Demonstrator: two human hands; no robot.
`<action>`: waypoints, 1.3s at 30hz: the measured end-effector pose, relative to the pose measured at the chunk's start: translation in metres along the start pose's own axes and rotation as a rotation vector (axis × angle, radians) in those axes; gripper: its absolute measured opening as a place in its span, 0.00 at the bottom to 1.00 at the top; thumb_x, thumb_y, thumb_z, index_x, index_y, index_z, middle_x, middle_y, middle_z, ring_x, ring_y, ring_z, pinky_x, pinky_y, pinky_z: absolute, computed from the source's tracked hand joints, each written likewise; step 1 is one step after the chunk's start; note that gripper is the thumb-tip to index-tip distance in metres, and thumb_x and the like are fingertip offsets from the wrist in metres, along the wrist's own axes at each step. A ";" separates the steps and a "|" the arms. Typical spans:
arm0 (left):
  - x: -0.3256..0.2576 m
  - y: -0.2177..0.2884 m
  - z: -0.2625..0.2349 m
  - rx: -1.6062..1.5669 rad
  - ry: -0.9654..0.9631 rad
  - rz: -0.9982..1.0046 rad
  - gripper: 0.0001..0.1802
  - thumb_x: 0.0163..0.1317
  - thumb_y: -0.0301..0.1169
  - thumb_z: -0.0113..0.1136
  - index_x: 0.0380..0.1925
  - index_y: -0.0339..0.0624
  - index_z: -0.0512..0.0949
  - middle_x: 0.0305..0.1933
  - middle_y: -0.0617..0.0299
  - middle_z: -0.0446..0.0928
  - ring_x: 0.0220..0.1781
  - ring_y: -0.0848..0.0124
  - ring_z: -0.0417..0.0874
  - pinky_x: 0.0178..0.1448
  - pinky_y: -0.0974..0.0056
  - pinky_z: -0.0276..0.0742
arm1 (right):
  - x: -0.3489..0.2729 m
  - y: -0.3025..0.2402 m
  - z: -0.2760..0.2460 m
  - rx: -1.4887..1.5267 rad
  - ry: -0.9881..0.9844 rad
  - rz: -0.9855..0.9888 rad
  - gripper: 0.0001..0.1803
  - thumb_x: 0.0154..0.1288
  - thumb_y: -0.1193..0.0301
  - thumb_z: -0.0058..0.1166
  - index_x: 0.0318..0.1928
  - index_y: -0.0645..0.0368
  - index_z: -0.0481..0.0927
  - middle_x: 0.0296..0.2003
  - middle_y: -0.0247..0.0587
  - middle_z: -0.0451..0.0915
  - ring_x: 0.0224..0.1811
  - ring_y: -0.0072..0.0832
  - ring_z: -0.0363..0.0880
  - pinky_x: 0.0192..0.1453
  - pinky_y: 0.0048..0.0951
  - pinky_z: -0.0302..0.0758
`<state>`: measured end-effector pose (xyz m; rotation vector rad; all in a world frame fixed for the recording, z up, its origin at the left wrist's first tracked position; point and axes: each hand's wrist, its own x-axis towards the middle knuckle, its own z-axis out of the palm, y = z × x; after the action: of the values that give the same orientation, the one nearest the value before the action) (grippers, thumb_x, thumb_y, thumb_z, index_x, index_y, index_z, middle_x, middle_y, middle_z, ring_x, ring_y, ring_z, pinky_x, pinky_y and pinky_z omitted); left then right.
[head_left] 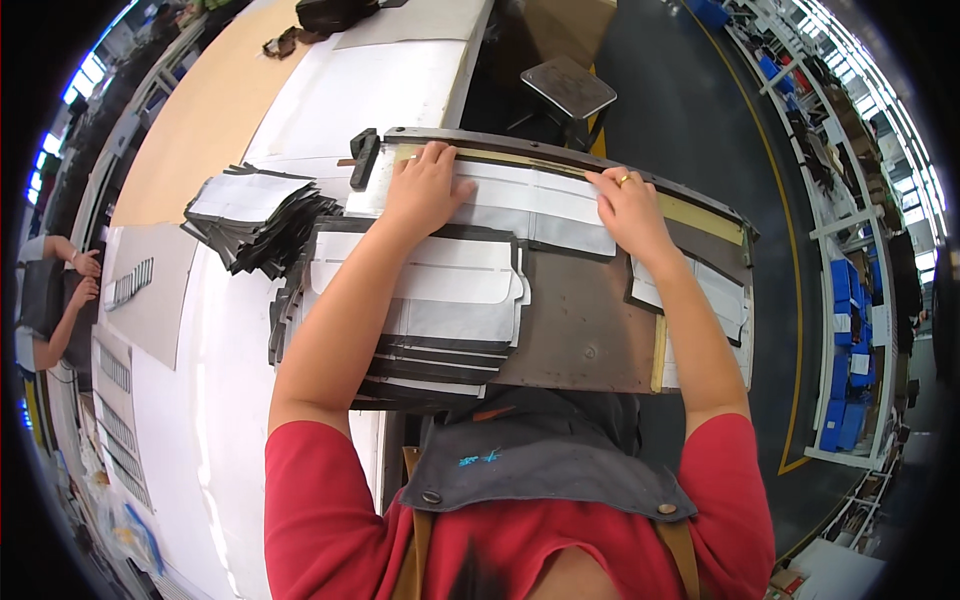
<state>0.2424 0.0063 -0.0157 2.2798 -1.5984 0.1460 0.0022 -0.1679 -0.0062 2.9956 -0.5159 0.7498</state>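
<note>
Fingers of left hand [425,190] and right hand [632,212] bent at white, black-edged panel [530,190], upper centre; grip undeterminable. Even pressure should hold alignment.

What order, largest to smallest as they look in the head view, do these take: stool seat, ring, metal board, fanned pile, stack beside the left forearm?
1. Metal board, partly covered
2. Stack
3. Fanned pile
4. Stool seat; farther off, so true size is unsure
5. Ring
</note>
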 end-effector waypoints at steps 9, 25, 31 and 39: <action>0.004 -0.007 0.003 -0.110 -0.052 -0.179 0.39 0.50 0.51 0.63 0.59 0.44 0.65 0.59 0.51 0.66 0.64 0.52 0.65 0.63 0.48 0.56 | 0.033 -0.036 0.019 0.243 -0.079 -0.039 0.17 0.56 0.72 0.54 0.48 0.58 0.77 0.45 0.38 0.76 0.48 0.37 0.72 0.52 0.37 0.69; 0.019 -0.001 -0.006 -0.639 0.551 -0.142 0.31 0.61 0.42 0.58 0.61 0.41 0.61 0.55 0.49 0.65 0.55 0.58 0.68 0.60 0.53 0.58 | 0.123 -0.041 -0.009 1.153 0.219 0.404 0.09 0.58 0.71 0.58 0.37 0.61 0.76 0.33 0.35 0.77 0.35 0.23 0.73 0.44 0.24 0.70; 0.016 0.008 -0.033 -0.519 0.605 -0.041 0.23 0.63 0.39 0.54 0.56 0.44 0.68 0.55 0.54 0.68 0.59 0.59 0.66 0.62 0.52 0.53 | 0.070 -0.049 -0.030 1.603 0.301 0.842 0.11 0.67 0.69 0.51 0.41 0.66 0.72 0.43 0.44 0.75 0.43 0.36 0.78 0.44 0.36 0.80; -0.009 0.011 -0.019 -0.082 -0.195 0.081 0.17 0.61 0.35 0.54 0.50 0.49 0.73 0.55 0.60 0.72 0.60 0.57 0.69 0.61 0.50 0.61 | 0.007 -0.068 -0.060 1.200 -0.996 0.733 0.21 0.69 0.58 0.47 0.26 0.62 0.75 0.25 0.45 0.80 0.29 0.30 0.83 0.33 0.29 0.80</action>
<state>0.2311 0.0174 0.0025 2.2248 -1.7594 -0.1237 0.0025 -0.1007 0.0552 4.0761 -1.7550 -1.0524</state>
